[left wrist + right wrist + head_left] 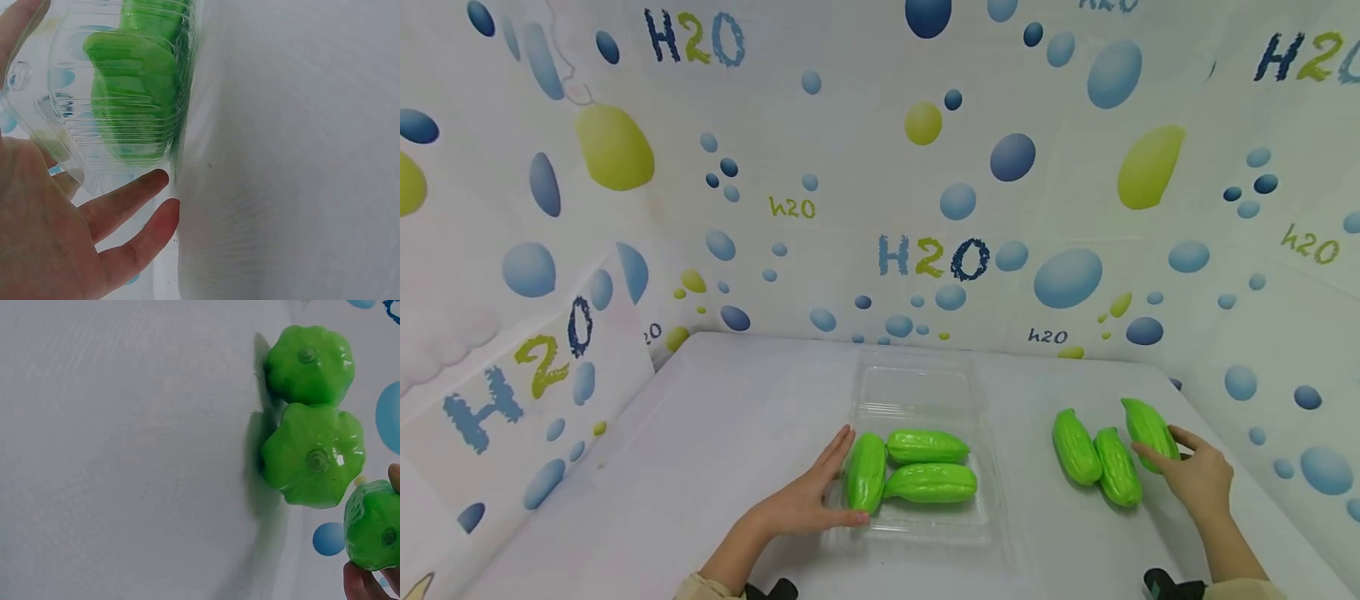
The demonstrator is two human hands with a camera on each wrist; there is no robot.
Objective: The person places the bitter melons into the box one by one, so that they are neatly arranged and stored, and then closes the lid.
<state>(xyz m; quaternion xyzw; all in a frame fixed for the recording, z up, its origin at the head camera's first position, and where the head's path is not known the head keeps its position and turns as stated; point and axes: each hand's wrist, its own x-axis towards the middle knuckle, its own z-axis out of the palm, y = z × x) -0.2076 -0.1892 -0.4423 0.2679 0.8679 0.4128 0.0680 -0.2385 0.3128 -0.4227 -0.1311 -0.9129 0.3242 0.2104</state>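
A clear plastic clamshell container (988, 517) holds three glossy green ridged gourds: one upright gourd (867, 473) at its left and two crosswise, the upper gourd (928, 447) and lower gourd (931, 483). My left hand (808, 496) is spread along the container's left side, thumb at the near left corner; the left wrist view shows fingers extended beside its ridged wall (125, 125). On the right, my right hand (1202, 475) pinches a gourd (1150, 433) between thumb and fingers, tilted. That gourd (374, 528) appears higher than its neighbours off the table in the right wrist view.
Two more gourds lie side by side left of my right hand, the outer gourd (1077, 447) and the inner gourd (1118, 468). The container's open lid (917, 387) extends toward the back of the white table (737, 400). A patterned curtain (850, 167) hangs behind.
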